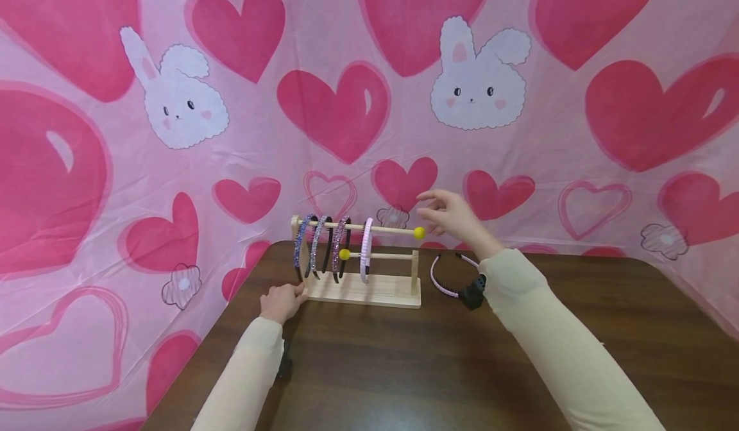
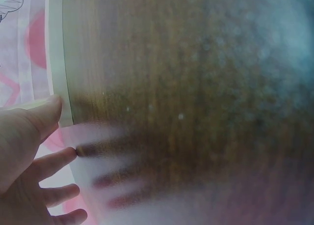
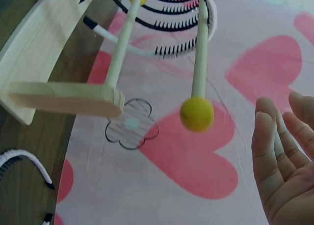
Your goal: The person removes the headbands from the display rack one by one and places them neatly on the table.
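Observation:
A wooden headband rack [image 1: 369, 290] stands on the table, with two rods that end in yellow balls. From its upper rod hang glittery blue [image 1: 298, 245], silver [image 1: 315, 248] and pink [image 1: 337, 251] headbands, plus a pale pink headband [image 1: 365, 251] farther right. My left hand [image 1: 281, 303] rests at the base's left end; in the left wrist view its thumb [image 2: 46, 114] touches the base corner, other fingers spread. My right hand [image 1: 453, 219], fingers loosely bent and holding nothing, is raised just right of the upper rod's yellow ball [image 3: 196, 114].
Another pale pink headband [image 1: 444, 290] lies on the brown table [image 1: 462, 367] right of the rack, partly hidden by the right wrist camera [image 1: 472, 293]. A pink cloth [image 1: 323, 33] with hearts and rabbits hangs behind the table.

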